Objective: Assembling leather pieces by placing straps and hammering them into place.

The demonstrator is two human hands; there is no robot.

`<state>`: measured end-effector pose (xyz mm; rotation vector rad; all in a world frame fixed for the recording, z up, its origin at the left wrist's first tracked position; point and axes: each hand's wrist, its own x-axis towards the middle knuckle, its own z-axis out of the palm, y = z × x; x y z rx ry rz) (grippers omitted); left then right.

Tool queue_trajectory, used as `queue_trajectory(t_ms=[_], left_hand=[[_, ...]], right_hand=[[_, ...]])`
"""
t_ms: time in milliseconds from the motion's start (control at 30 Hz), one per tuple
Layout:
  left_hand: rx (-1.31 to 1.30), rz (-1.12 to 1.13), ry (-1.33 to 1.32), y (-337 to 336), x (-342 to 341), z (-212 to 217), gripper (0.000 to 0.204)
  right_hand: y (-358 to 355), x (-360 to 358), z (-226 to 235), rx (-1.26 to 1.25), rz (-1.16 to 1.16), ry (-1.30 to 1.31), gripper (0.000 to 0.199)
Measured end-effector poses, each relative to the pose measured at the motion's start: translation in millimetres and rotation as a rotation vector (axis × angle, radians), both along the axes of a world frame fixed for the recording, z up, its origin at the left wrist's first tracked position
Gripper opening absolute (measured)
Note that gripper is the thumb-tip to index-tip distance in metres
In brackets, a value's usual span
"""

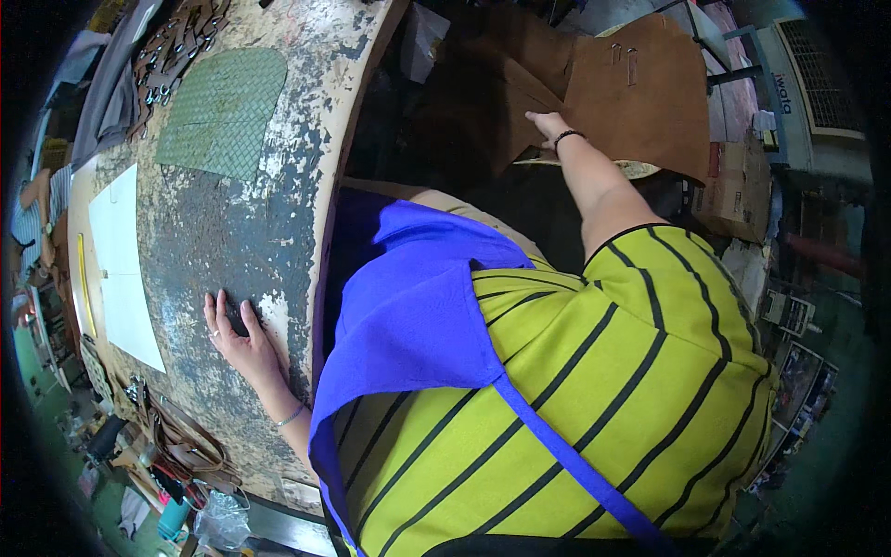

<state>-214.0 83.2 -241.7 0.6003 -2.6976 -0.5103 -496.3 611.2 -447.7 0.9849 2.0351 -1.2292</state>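
My left hand (243, 351) rests on the worn, paint-flecked tabletop (232, 246), open, fingers spread, a ring on one finger. It holds nothing. On the far right, my right arm stretches out to a large brown leather sheet (640, 107). My right hand (549, 128), with a dark bead bracelet at the wrist, lies against the leather with a finger stretched out; its other fingers are partly hidden. The leather is creased beside that hand and hangs in shadow to its left. Metal hooks or clips (624, 54) show on its upper part.
On the table lie a green woven-pattern sheet (223, 111), a white pattern sheet (125, 269), a yellow ruler (86, 283), and leather straps with metal fittings (181, 51). More straps (181, 436) sit at the near end. A cardboard box (738, 190) stands at right. Another person (42, 218) is at far left.
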Motion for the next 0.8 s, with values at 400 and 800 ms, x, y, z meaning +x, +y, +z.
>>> queue_trajectory(t_ms=[400,800], left_hand=[[-0.031,0.004,0.012,-4.4,5.0,-3.6,0.036],[-0.023,-0.013,0.038,-0.4,-0.2,0.3,0.035]], right_hand=[[-20.7,10.4,-26.4,0.551,0.622,-0.153,0.096],[-8.7,-2.5,22.0,1.059,1.292,-0.599,0.091]])
